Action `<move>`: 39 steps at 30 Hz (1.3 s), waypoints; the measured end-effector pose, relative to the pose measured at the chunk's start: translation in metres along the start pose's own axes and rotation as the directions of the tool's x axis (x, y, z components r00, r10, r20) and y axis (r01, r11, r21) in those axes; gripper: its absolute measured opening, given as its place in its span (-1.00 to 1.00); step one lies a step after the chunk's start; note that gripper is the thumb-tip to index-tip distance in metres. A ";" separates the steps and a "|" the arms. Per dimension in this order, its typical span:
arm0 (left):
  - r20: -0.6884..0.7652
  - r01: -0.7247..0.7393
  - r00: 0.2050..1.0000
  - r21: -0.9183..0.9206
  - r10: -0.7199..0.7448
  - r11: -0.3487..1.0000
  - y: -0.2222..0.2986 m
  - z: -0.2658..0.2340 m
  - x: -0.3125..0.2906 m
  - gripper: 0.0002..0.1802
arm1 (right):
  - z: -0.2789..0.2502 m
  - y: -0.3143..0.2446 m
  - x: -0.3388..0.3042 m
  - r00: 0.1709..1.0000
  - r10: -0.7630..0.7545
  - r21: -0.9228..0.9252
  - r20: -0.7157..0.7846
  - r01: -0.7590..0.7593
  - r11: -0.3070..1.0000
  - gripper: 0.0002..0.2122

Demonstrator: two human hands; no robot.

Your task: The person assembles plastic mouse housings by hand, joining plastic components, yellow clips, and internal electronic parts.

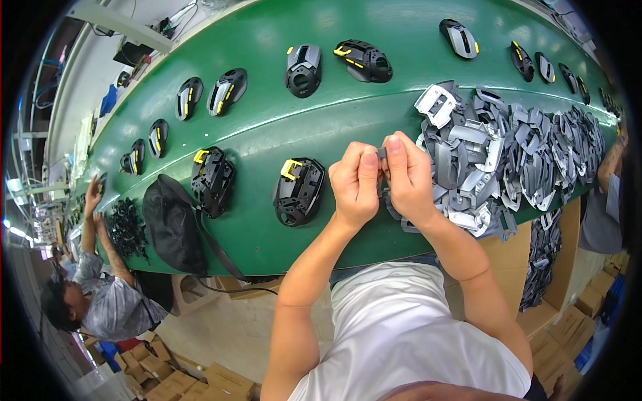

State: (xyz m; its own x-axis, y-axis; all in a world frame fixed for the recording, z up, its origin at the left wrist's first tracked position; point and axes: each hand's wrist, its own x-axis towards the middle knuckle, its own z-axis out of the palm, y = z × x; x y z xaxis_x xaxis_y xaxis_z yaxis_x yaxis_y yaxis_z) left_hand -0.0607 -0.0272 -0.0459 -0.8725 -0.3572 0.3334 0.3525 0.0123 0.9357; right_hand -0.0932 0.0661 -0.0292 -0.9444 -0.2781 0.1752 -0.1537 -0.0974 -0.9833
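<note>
Above the table's near edge, my left hand (358, 180) and my right hand (408, 177) are brought together, thumbs side by side. Pinched between them is a small dark grey plastic part (382, 153), mostly hidden by the fingers. Left of my hands lies a black mouse-shaped housing (299, 194) with a yellow piece at its far end. A similar black housing (212, 182) rests farther left. Close beside my right hand is a large heap of grey and silver plastic shell parts (461, 157).
More housings, such as a grey-black one (303, 70), sit along the green table (267, 134). A black mesh bag (170, 224) lies left, near a pile of small black parts (126, 227). A co-worker (107, 294) works at left. An open cardboard box (511, 267) stands below the right edge.
</note>
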 end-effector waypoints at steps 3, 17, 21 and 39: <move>0.004 0.034 0.999 -0.008 -0.034 0.999 0.002 0.002 0.001 -0.72 | -0.004 0.007 0.000 0.999 -0.039 -0.038 0.021 0.039 0.999 -0.69; -0.062 0.091 0.993 -0.070 -0.096 0.993 0.001 0.010 -0.001 -0.75 | -0.005 0.009 -0.003 0.996 -0.087 0.096 0.017 0.085 0.992 -0.66; -0.093 0.025 0.995 -0.099 -0.034 0.995 0.004 0.006 -0.004 -0.80 | -0.002 0.003 -0.004 0.999 -0.007 0.173 0.049 -0.002 0.985 -0.67; -0.052 0.041 0.998 -0.086 -0.045 0.995 -0.001 0.007 -0.002 -0.78 | 0.001 0.009 -0.002 0.998 -0.030 0.149 0.046 0.023 0.989 -0.66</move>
State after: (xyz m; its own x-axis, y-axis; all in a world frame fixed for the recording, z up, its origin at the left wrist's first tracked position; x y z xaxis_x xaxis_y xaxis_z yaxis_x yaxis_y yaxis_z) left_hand -0.0620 -0.0201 -0.0469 -0.8689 -0.4052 0.2842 0.3445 -0.0828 0.9351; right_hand -0.0924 0.0647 -0.0385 -0.9249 -0.3189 0.2070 -0.1304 -0.2454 -0.9606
